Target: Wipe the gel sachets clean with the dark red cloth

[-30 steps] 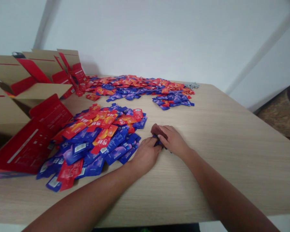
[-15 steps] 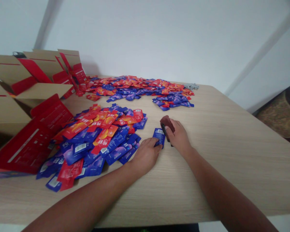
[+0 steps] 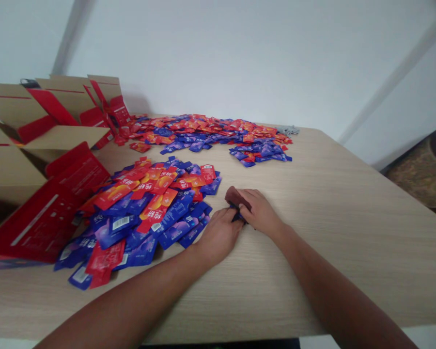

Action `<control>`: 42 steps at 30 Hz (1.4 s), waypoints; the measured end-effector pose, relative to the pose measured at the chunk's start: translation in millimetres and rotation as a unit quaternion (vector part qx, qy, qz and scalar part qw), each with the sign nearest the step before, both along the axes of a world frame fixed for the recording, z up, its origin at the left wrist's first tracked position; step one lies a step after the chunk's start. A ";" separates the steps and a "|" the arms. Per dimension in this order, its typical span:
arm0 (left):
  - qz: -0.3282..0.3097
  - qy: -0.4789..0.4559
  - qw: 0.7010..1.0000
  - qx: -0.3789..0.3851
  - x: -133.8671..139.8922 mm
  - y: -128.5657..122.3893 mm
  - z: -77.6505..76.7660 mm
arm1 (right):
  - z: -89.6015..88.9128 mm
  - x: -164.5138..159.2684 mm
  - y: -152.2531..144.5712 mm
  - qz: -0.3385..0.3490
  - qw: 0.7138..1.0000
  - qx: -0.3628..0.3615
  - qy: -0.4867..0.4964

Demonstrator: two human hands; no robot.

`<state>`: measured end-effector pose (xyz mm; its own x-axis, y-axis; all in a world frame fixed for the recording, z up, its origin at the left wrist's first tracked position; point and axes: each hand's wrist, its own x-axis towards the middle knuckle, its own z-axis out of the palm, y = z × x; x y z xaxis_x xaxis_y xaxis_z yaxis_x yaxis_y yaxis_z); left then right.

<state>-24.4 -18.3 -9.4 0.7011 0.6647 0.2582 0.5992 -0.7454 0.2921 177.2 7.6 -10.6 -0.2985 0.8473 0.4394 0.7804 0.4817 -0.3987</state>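
My left hand rests low over the table, its bent fingers pressing on a blue sachet that is now mostly covered. Against those fingertips, my right hand grips a reddish-brown folded piece, perhaps cloth, which lies over the sachet. Its exact kind cannot be made out, though a black part showed on its edge earlier. To the left of both hands spreads a pile of blue and red sachets, some showing barcodes.
Open red-and-brown cardboard boxes stand along the left side. A long heap of red and blue sachets runs along the back by the wall. A grey cloth-like item lies at its right end on the wooden table.
My right hand has moved left and slightly down, bringing the brown piece over the blue sachet. My left hand has stayed nearly in place.
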 end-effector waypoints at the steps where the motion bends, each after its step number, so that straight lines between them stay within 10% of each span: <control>1: 0.000 -0.002 1.000 -0.002 0.2 0.0 0.4 | -1.4 1.4 1.2 -0.019 1.000 0.000 -0.003; 10: 0.001 -0.008 1.000 -0.005 -1.6 1.6 -4.4 | -11.2 15.4 7.8 -0.139 0.987 0.036 0.067; 21: -0.001 0.002 1.000 -0.001 0.0 1.9 -4.1 | 4.1 -3.0 -6.8 0.059 0.996 0.006 0.061; 35: 0.000 -0.018 1.000 -0.008 -0.9 2.3 -7.1 | -13.2 13.6 9.2 -0.118 0.993 0.006 0.004; 42: -0.006 -0.014 1.000 -0.006 -2.1 1.2 -1.8 | -3.1 8.9 2.3 -0.100 0.986 0.074 0.107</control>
